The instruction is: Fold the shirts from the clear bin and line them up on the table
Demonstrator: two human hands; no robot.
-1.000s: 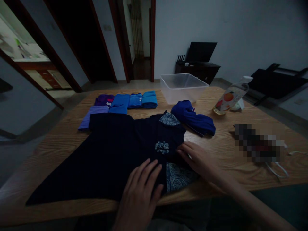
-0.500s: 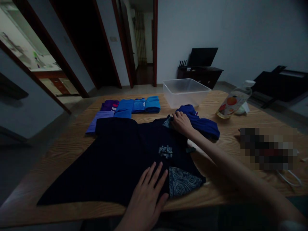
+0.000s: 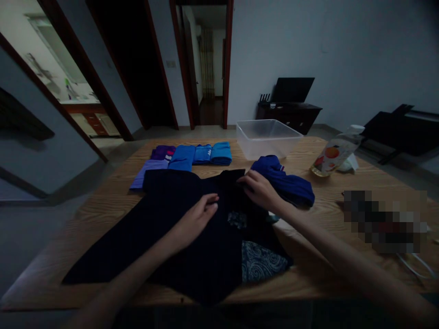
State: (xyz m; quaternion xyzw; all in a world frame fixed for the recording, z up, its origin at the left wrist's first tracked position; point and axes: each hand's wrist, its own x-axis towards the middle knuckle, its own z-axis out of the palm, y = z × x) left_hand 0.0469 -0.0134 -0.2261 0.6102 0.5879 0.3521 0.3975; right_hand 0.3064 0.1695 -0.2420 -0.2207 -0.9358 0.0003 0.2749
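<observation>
A very dark navy garment [image 3: 178,228] lies spread across the near part of the table, with a swirl-patterned blue piece [image 3: 262,262] at its lower right and a small patterned patch [image 3: 237,219] above that. My right hand [image 3: 259,187] has its fingers closed on the garment's upper right edge. Over the middle of the cloth is my left hand [image 3: 197,219], fingers loosely bent, thumb and forefinger a little apart, nothing visible between them. Whether it touches the cloth is hard to tell in the dim light. A crumpled blue garment [image 3: 291,185] rests just beyond my right hand.
Folded blue clothes [image 3: 181,157] and a folded lavender one [image 3: 148,173] lie at the back left. A clear plastic bin [image 3: 267,141] stands at the back. To the right are a bottle [image 3: 334,153] and a pixelated item [image 3: 384,219] with a white cord.
My left hand has lifted from lying flat near the front edge and moved up to the garment's middle. The patterned corner by my right hand no longer shows. The view has shifted slightly.
</observation>
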